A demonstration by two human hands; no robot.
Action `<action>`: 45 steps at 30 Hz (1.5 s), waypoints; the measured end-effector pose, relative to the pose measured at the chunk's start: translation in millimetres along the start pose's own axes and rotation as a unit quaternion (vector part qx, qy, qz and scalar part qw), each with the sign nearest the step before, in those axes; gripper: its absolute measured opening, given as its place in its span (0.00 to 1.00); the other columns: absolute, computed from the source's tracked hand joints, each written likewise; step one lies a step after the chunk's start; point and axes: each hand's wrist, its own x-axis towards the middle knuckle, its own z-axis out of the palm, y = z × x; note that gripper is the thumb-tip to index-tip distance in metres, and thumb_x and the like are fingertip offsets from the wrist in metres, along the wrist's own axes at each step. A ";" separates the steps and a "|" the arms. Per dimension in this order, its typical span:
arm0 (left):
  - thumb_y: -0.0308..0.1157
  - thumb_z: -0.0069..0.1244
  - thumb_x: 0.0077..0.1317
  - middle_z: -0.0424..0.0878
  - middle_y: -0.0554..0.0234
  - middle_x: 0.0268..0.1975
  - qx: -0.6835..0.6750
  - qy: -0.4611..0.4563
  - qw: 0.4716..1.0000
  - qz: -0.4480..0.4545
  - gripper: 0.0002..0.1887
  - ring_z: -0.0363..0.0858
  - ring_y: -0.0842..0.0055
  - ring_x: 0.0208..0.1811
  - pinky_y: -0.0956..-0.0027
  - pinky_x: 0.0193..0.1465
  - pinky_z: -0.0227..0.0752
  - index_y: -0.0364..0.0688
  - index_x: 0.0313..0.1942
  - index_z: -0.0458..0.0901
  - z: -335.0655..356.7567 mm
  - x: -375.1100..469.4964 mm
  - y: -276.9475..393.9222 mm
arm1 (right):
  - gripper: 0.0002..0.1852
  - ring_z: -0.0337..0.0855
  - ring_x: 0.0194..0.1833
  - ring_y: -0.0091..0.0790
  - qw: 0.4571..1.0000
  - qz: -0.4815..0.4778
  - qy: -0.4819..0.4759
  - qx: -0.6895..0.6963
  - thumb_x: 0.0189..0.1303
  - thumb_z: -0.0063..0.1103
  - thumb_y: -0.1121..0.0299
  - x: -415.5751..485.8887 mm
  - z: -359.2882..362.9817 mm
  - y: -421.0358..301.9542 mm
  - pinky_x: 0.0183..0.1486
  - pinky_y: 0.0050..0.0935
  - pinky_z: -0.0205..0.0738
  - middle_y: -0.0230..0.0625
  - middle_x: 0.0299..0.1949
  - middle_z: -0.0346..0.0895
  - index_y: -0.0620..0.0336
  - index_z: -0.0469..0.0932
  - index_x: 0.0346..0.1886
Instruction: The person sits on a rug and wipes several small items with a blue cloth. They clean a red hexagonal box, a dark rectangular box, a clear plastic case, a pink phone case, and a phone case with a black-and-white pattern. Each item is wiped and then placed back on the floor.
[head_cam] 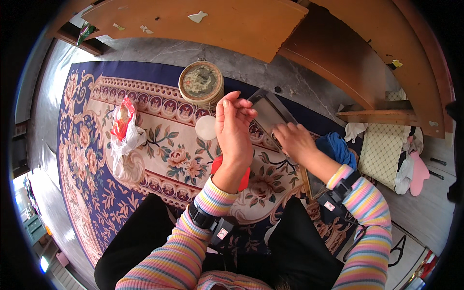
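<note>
My left hand (235,127) is raised over the floral carpet (156,159), palm turned partly up, fingers loosely curled, with no object visible in it. Below its wrist, a red object (216,165) is partly hidden. Just left of the fingers lies a round white disc (206,127). My right hand (295,141) reaches down to the near end of a clear, dark-rimmed rectangular tray or case (264,112); its fingertips are partly hidden, so a hold cannot be told. A round patterned tin or stool (201,81) stands beyond the disc.
A white plastic bag with a red packet (123,123) lies at left. Blue cloth (335,148) and a gold-edged flat item (305,183) are near my right forearm. Worn wooden furniture (217,25) spans the far side; a quilted beige item (382,156) and clothes lie at right.
</note>
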 end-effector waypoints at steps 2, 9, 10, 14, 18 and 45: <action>0.42 0.40 0.84 0.82 0.65 0.43 -0.004 -0.009 1.000 0.004 0.16 0.79 0.79 0.41 0.71 0.51 0.76 0.41 0.57 0.77 -0.4 1.3 0.2 | 0.27 0.75 0.54 0.35 0.999 0.007 0.011 -0.030 0.45 0.78 0.61 3.9 10.3 -1.2 0.53 0.38 0.68 0.33 0.54 0.75 0.55 0.80 0.50; 0.43 0.40 0.85 0.82 0.65 0.42 0.001 0.005 1.000 -0.018 0.16 0.79 0.79 0.41 0.71 0.51 0.76 0.41 0.56 0.77 -1.8 5.8 2.4 | 0.02 0.78 0.46 0.33 0.995 -0.087 0.014 -0.034 0.59 0.62 0.66 -4.4 14.8 2.2 0.51 0.37 0.69 0.30 0.38 0.75 0.50 0.81 0.33; 0.43 0.40 0.85 0.82 0.65 0.42 -0.002 -0.006 1.000 -0.008 0.16 0.79 0.79 0.41 0.71 0.51 0.76 0.41 0.56 0.77 -2.2 6.6 2.4 | 0.02 0.79 0.46 0.34 0.995 -0.091 -0.036 -0.017 0.59 0.63 0.66 -8.0 10.3 3.6 0.51 0.38 0.71 0.31 0.37 0.76 0.51 0.81 0.32; 0.42 0.41 0.84 0.82 0.66 0.42 0.013 -0.001 1.000 -0.007 0.15 0.79 0.80 0.41 0.72 0.50 0.76 0.41 0.56 0.77 -4.2 8.4 1.8 | 0.07 0.84 0.46 0.41 0.947 0.067 0.060 0.309 0.60 0.68 0.70 -26.8 -21.5 24.5 0.48 0.36 0.79 0.37 0.40 0.80 0.60 0.80 0.37; 0.40 0.41 0.84 0.81 0.65 0.44 0.027 0.009 0.999 -0.045 0.14 0.78 0.78 0.43 0.69 0.52 0.76 0.41 0.56 0.77 -4.2 9.5 1.0 | 0.07 0.80 0.42 0.20 0.695 0.207 -0.021 0.688 0.76 0.57 0.66 -43.2 -53.5 58.5 0.45 0.24 0.76 0.37 0.51 0.87 0.59 0.77 0.45; 0.30 0.55 0.76 0.87 0.66 0.52 0.168 -0.176 0.914 -0.324 0.15 0.86 0.79 0.52 0.67 0.56 0.83 0.40 0.60 0.79 6.7 -4.7 -16.5 | 0.09 0.71 0.32 0.24 0.377 0.195 0.127 0.896 0.73 0.49 0.62 -86.9 -84.8 94.5 0.45 0.36 0.82 0.32 0.33 0.75 0.56 0.74 0.46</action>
